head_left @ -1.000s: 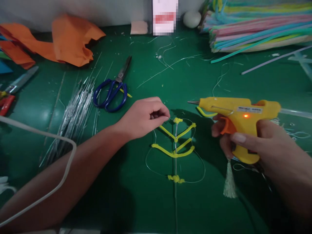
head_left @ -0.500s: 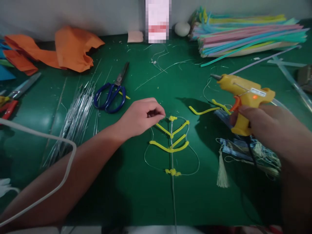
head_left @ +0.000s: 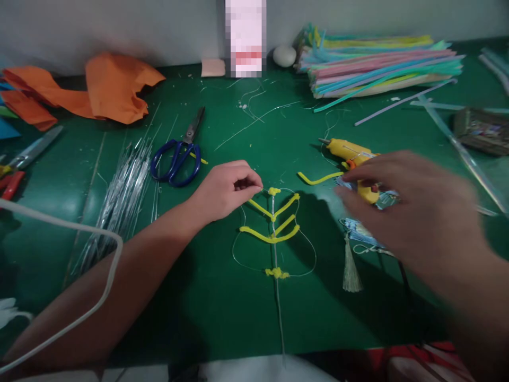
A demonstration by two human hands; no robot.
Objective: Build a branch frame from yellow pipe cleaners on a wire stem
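Note:
A leaf-like wire frame lies on the green table, its thin wire outline running round a straight wire stem. Yellow pipe cleaners cross it as V-shaped ribs, with fuzzy yellow knots at top and bottom. My left hand pinches the frame at its upper left, and its fingertips hide that bit of wire. To the right, a yellow hot glue gun rests on the table. My right hand, smeared by motion, hovers over the gun's handle with fingers apart and nothing in them. One bent yellow pipe cleaner lies between frame and gun.
Blue-handled scissors and a bundle of clear thin strips are at left, near orange paper. Pipe cleaners in many colours are piled at back right. A pale tassel lies under my right arm. A white cord crosses the left foreground.
The glue gun has been put down on the table and my right hand has let go of it. My left hand keeps its pinch on the frame. The view has shifted slightly.

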